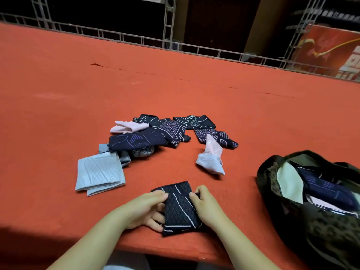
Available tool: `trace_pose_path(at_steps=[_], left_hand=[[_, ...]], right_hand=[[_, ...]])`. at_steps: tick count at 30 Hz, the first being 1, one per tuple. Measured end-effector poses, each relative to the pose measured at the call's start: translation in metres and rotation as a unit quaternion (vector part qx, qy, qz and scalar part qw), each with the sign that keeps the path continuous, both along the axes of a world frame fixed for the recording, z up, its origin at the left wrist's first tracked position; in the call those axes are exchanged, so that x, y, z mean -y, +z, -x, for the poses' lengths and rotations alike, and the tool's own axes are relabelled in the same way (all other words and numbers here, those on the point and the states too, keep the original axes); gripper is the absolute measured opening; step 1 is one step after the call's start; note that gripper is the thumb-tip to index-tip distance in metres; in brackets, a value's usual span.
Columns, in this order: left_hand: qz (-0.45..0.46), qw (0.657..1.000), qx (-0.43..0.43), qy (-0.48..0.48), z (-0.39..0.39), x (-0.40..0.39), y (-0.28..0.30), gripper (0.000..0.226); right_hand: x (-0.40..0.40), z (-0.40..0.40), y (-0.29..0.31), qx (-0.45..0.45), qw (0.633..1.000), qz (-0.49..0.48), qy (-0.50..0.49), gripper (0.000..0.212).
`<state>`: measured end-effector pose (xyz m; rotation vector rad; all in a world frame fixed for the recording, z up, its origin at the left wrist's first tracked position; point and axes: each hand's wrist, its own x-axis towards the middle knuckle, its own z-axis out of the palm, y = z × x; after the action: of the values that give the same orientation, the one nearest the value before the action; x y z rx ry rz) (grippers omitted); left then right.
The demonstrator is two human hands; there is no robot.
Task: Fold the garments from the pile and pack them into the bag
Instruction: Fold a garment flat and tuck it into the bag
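At the near edge of the desk point(58, 106), the left hand point(145, 210) and right hand point(209, 207) each have a grip clamped on a folded dark patterned garment point(180, 207). Risk: its layers could spring open in transfer if either grip loosens. The open bag point(319, 227) sits right, partly filled. Beyond lies the pile point(155, 135) of unfolded garments.

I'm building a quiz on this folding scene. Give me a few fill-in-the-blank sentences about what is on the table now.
1. Both hands grip a folded garment that is black with ____ lines.
2. The bag stands on the person's ____ side.
3. The table is covered in ____ cloth.
4. The folded light blue garment lies to the ____ of the left hand and right hand.

Missing words: white; right; red; left
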<state>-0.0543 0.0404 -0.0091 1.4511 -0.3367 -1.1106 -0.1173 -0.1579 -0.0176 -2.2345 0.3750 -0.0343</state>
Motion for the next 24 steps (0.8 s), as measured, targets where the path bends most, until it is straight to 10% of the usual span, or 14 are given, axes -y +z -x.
trace_pose_path(at_steps=[8, 13, 20, 24], left_hand=[[-0.038, 0.969, 0.197, 0.145, 0.025, 0.001, -0.008, 0.057], [-0.145, 0.832, 0.535, 0.003, 0.026, -0.019, -0.019, 0.075], [-0.255, 0.771, 0.579, -0.065, 0.027, -0.015, -0.024, 0.058], [-0.236, 0.782, 0.576, -0.036, 0.029, -0.015, -0.025, 0.071]], right_hand=[[-0.006, -0.028, 0.000, 0.010, 0.997, 0.072, 0.024, 0.017], [-0.003, -0.040, -0.007, -0.009, 0.986, 0.167, 0.018, 0.021], [0.011, -0.032, -0.001, 0.069, 0.998, -0.004, 0.012, 0.024], [0.024, 0.016, -0.007, 0.133, 0.977, 0.078, 0.147, 0.047]])
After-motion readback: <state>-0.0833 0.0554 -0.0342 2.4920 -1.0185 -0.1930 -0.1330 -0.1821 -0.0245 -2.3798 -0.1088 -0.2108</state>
